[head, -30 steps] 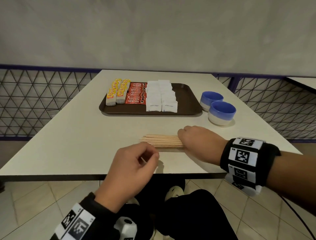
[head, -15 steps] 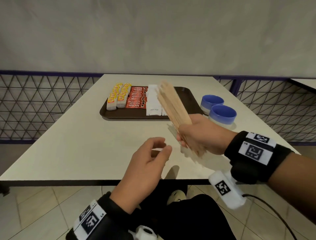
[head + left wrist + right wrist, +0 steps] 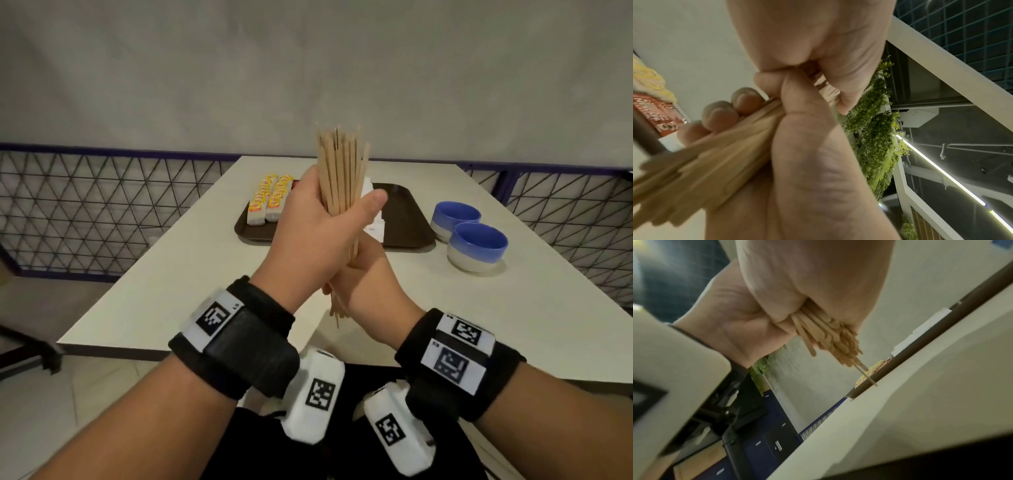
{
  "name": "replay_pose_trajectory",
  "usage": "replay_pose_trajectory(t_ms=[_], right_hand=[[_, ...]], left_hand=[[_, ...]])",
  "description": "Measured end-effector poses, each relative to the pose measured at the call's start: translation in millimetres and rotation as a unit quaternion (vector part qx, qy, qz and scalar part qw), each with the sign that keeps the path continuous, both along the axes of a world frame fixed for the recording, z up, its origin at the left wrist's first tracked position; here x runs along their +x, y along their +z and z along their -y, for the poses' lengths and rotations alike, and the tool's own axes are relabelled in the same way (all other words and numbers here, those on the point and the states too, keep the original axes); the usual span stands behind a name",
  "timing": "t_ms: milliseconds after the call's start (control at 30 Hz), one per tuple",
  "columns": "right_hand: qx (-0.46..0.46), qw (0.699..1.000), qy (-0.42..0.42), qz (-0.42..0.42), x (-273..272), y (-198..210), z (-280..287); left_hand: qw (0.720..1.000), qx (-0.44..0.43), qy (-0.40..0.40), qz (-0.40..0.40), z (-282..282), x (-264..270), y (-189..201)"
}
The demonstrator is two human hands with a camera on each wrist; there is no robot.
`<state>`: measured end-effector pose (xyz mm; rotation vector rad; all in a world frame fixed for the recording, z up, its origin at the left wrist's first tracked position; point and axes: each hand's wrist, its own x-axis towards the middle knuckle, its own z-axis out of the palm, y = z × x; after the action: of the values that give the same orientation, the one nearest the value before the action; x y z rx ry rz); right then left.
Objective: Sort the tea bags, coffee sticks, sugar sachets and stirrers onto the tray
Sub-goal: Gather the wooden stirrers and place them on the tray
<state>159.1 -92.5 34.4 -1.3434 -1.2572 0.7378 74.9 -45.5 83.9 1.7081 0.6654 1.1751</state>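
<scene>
- Behind a pale rectangular table (image 3: pixel 191 274) stand a grey wall and a dark wire-mesh railing.
- Above the near part of this table, a bundle of thin light wooden stirrers (image 3: pixel 342 171) is held nearly upright, its ends uneven at top and bottom.
- Around the middle of the bundle the left hand (image 3: pixel 318 233) is wrapped, with the thumb across the front; just under it the right hand (image 3: pixel 370 287) grips the lower part, fingers curled round the sticks.
- Beyond the hands lies a dark brown rectangular plastic tray (image 3: pixel 407 219). At the far left of the hands it carries two rows of yellow-labelled tea bags (image 3: pixel 270 198); white paper sugar sachets (image 3: pixel 375 228) show just behind the right of the left hand.
- Red coffee sticks (image 3: pixel 663 113), seen from the left wrist, carry white writing like "NESCAFE", but it is blurred.
- To the right of the hands, two blue-and-white ceramic bowls (image 3: pixel 476 245) stand beside the tray.
- I judge three groups are already sorted; only the stirrers remain, probably for the free right part of the tray.
</scene>
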Motion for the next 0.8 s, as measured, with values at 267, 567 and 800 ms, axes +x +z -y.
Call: replay_pose_trajectory(t_ms=[267, 567, 800], right_hand=[[-0.077, 0.995, -0.060, -0.034, -6.3, -26.1, -11.2], [-0.120, 0.990, -0.050, -0.044, 0.0, -27.2, -10.6], [-0.074, 0.996, -0.028, -0.030, -2.7, -12.4, -21.6]], left_hand=[[0.998, 0.054, 0.032, -0.009, -2.5, 1.3, -11.5], [0.998, 0.054, 0.016, -0.005, -11.4, 3.4, -18.2], [0.984, 0.171, 0.054, 0.023, -17.1, 6.5, -8.8]])
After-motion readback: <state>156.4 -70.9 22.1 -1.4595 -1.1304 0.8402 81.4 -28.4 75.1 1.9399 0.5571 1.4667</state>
